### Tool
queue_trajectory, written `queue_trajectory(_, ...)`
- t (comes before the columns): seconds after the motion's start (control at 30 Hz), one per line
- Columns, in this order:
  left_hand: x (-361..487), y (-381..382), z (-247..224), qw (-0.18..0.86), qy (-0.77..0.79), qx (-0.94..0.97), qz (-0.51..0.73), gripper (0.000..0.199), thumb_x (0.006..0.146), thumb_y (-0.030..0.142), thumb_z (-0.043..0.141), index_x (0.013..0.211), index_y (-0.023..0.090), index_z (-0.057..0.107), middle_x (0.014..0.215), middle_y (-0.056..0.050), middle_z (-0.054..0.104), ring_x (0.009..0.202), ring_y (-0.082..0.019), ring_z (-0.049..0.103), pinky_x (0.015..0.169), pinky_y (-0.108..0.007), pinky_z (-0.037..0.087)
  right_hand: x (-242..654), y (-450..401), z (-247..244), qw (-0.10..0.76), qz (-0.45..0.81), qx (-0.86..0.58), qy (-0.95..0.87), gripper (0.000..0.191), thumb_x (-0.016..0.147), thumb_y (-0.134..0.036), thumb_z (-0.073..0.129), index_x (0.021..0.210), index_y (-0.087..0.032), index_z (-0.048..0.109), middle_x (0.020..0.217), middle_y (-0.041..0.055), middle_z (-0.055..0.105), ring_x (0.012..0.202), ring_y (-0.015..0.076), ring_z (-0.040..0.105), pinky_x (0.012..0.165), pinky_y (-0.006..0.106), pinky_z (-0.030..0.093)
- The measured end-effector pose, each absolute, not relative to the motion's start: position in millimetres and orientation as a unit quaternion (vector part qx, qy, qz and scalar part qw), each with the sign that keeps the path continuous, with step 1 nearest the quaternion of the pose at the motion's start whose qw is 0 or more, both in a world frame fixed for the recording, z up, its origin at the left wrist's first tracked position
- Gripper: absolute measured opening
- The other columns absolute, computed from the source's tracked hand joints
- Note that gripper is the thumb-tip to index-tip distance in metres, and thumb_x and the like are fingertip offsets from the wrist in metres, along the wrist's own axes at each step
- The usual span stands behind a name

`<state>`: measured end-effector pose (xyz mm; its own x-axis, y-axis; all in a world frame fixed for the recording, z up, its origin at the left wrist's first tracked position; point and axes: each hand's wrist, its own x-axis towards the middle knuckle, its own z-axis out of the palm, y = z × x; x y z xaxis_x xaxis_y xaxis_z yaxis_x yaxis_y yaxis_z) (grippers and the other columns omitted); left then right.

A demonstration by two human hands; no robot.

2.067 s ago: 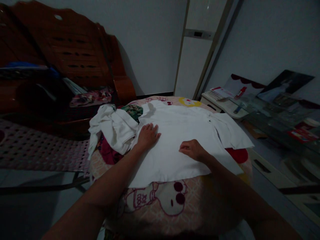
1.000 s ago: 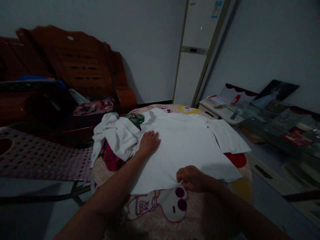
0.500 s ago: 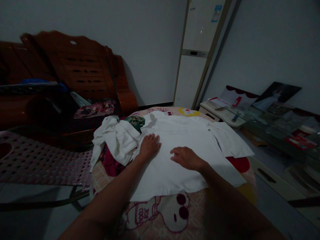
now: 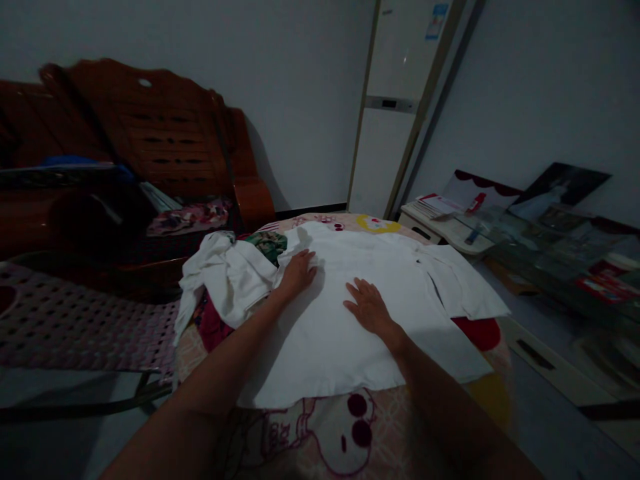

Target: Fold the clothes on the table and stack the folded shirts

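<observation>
A white shirt (image 4: 340,333) lies spread out on the round table, its right sleeve (image 4: 467,283) reaching out toward the table's right edge. Over the shirt's upper left part is my left hand (image 4: 299,272), fingers stretched out, a shadow beside it. My right hand (image 4: 369,305) rests with spread fingers on the middle of the shirt. Neither hand holds anything. Left of the shirt is a crumpled heap of white cloth (image 4: 235,270), with a green patterned cloth (image 4: 270,245) and a dark red cloth (image 4: 213,327) showing around it.
A patterned tablecloth (image 4: 390,427) covers the table. On the left stand a woven chair (image 4: 90,320) and a wooden sofa (image 4: 165,133) with clothes on it. To the right, a glass-topped stand (image 4: 540,247) carries papers and a picture. A tall white cabinet-like unit (image 4: 383,153) stands behind.
My left hand has moved slightly up and away along the shirt. The right hand has moved forward, its fingers now spread. The shirt's lower left corner has shifted outward to the left.
</observation>
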<state>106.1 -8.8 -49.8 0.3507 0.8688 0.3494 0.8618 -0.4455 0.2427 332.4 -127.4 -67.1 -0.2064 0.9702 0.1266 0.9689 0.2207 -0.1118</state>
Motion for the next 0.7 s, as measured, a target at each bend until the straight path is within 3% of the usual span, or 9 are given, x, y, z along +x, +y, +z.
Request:
queue_trajectory(0.2,97.7,28.3,-31.7,-0.061,0.573,0.768,0.279,0.059,0.082,0.018,0.058,0.140,0.018,0.051,0.156,-0.018,0.045,0.147,-0.036,0.037,0.116,-0.058,0.038,332.8,-128.2,-64.6,0.080,0.011,-0.623,-0.778,0.054,0.104,-0.043,0.044,0.152,-0.020,0.047,0.162,0.0140,0.037,0.150,0.0299,0.033,0.124,0.047,0.024)
queue_trajectory(0.3,77.0,40.3,-37.1,-0.047,0.612,0.737,0.283,0.063,0.083,0.021,0.057,0.145,0.017,0.045,0.144,-0.019,0.056,0.134,-0.035,0.052,0.107,-0.052,0.047,334.3,-126.9,-68.8,0.088,0.005,-0.618,-0.781,0.054,0.103,-0.044,0.045,0.152,-0.022,0.047,0.162,0.0136,0.038,0.149,0.0301,0.034,0.123,0.048,0.024)
queue_trajectory(0.37,65.2,46.8,-42.0,-0.018,0.641,0.717,0.272,0.052,0.086,0.022,0.053,0.138,0.018,0.051,0.122,-0.017,0.069,0.115,-0.034,0.065,0.096,-0.049,0.054,335.2,-125.5,-72.5,0.101,-0.003,-0.615,-0.782,0.053,0.103,-0.044,0.046,0.151,-0.023,0.048,0.160,0.0132,0.041,0.148,0.0306,0.036,0.122,0.050,0.026)
queue_trajectory(0.47,57.9,52.7,-41.3,-0.002,0.676,0.694,0.250,0.032,0.091,0.021,0.048,0.119,0.016,0.063,0.101,-0.013,0.074,0.101,-0.032,0.070,0.089,-0.048,0.055,336.0,-124.1,-75.8,0.114,-0.012,-0.613,-0.781,0.052,0.102,-0.045,0.046,0.149,-0.024,0.050,0.158,0.0124,0.044,0.147,0.0305,0.038,0.121,0.051,0.028)
queue_trajectory(0.6,59.6,49.9,-26.6,0.017,0.707,0.672,0.220,0.025,0.094,0.019,0.046,0.106,0.010,0.067,0.103,-0.016,0.072,0.103,-0.030,0.068,0.095,-0.045,0.052,335.7,-124.8,-74.0,0.112,-0.013,-0.614,-0.781,0.051,0.102,-0.044,0.046,0.149,-0.024,0.050,0.158,0.0127,0.044,0.146,0.0297,0.039,0.121,0.049,0.029)
queue_trajectory(0.7,63.6,41.5,-17.4,0.014,0.713,0.644,0.277,0.029,0.096,0.013,0.041,0.114,0.004,0.062,0.109,-0.017,0.070,0.109,-0.030,0.065,0.099,-0.046,0.050,334.4,-125.9,-71.1,0.107,-0.012,-0.618,-0.779,0.051,0.102,-0.044,0.046,0.149,-0.023,0.050,0.159,0.0127,0.043,0.147,0.0295,0.038,0.121,0.048,0.028)
